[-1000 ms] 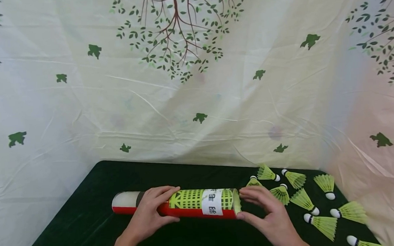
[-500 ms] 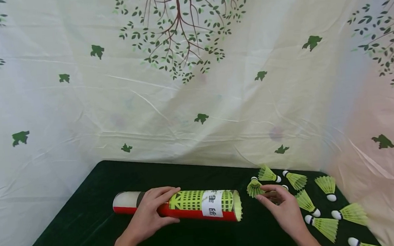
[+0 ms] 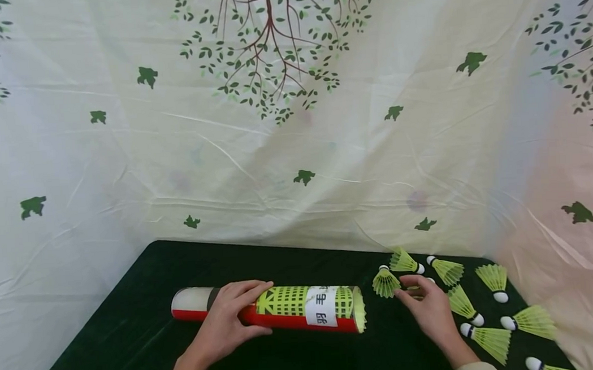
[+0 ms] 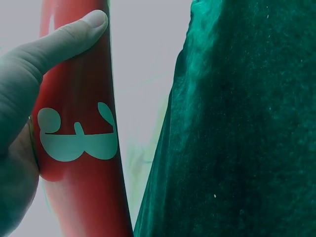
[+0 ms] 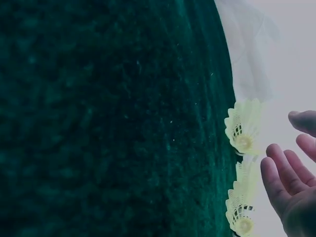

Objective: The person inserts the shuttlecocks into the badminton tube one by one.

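Note:
My left hand [image 3: 228, 313] grips a red and yellow-green shuttlecock tube [image 3: 294, 319] that lies sideways on the dark green cloth. Its thumb presses along the red side of the tube [image 4: 81, 89] in the left wrist view. Yellow-green feather edges of a shuttlecock [image 3: 360, 309] show at the tube's right end. My right hand [image 3: 428, 307] hovers beside a loose shuttlecock [image 3: 386, 283] and partly hides another behind its fingers. In the right wrist view that hand [image 5: 294, 185] has its fingers loosely bent, with nothing between them; two shuttlecocks [image 5: 244, 126] stand apart from it.
Several more yellow shuttlecocks with white heads, such as this one [image 3: 489, 341], lie scattered over the right side of the green-covered table [image 3: 117, 332]. A pale curtain [image 3: 255, 170] printed with branches and leaves hangs close behind the table.
My right hand has left the tube's right end and moved right to the loose shuttlecocks. My left hand keeps its grip on the tube, which has barely moved.

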Demonstrator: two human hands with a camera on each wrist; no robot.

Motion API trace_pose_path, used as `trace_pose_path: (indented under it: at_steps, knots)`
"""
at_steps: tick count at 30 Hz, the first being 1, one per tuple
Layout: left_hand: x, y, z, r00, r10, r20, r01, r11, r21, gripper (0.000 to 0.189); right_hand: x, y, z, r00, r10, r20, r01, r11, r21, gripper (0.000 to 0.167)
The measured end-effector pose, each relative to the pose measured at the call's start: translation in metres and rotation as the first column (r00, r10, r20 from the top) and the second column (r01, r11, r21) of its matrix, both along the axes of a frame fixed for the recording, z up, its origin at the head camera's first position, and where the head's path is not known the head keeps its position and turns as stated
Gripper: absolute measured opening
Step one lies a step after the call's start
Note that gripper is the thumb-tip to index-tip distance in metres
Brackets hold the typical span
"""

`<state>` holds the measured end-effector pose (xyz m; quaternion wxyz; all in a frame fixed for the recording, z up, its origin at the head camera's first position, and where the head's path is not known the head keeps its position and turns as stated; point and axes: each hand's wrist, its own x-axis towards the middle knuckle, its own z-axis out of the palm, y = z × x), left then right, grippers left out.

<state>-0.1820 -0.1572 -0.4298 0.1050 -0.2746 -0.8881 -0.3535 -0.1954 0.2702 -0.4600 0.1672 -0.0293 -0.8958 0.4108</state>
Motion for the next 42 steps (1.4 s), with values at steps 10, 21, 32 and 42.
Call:
trace_pose_path:
  at_steps: [10, 21, 32, 42]
  knots:
    - [0.001, 0.000, 0.000, 1.000, 0.002, 0.000, -0.002, 1.000, 0.006, 0.087, -0.015, -0.001, -0.008, 0.999, -0.045, 0.012, 0.044, 0.995, 0.091, 0.026]
    - [0.001, 0.001, 0.000, 1.000, 0.008, -0.002, -0.008, 1.000, 0.006, 0.087, -0.022, 0.000, -0.015, 0.998, -0.054, 0.022, 0.051, 0.993, 0.109, 0.017]
    - [0.000, 0.001, 0.000, 1.000, 0.006, -0.002, -0.006, 1.000, 0.006, 0.087, -0.024, 0.000, -0.014, 0.997, -0.070, 0.044, 0.065, 0.992, 0.112, 0.013]
    - [0.002, 0.001, 0.002, 1.000, 0.004, -0.001, -0.004, 1.000, -0.002, 0.086, -0.019, -0.002, -0.013, 0.996, -0.090, 0.027, 0.087, 0.992, 0.096, 0.008]
